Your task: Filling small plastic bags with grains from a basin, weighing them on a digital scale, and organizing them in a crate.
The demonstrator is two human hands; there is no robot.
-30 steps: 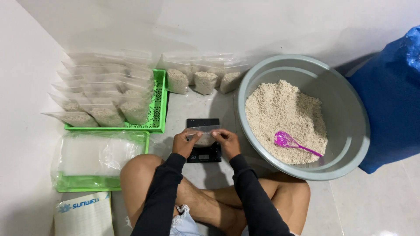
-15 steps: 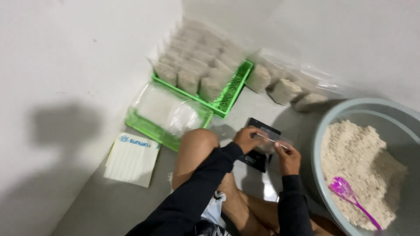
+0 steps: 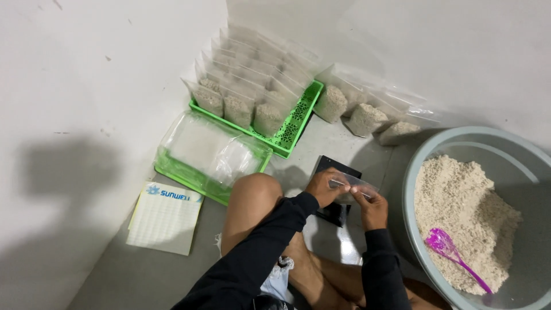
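A small clear plastic bag [image 3: 354, 189] with a little pale grain in it is pinched along its top edge by both hands. My left hand [image 3: 322, 185] grips the left end and my right hand [image 3: 372, 208] grips the right end. The bag hangs just above a black digital scale [image 3: 334, 211] on the grey floor. A large grey basin [image 3: 413, 172] of pale grain [image 3: 459, 206] stands to the right, with a pink plastic scoop [image 3: 450, 248] lying on the grain.
A green tray [image 3: 295, 129] packed with several filled bags sits at the back. Three filled bags [image 3: 364, 117] lean on the wall beside it. A nearer green tray [image 3: 183, 169] holds empty clear bags. A white paper pack [image 3: 165, 218] lies on the floor at left.
The view has swung left and tilted, so the basin now sits at the right edge. Both hands stay on the bag's top edge above the scale, now closer together.
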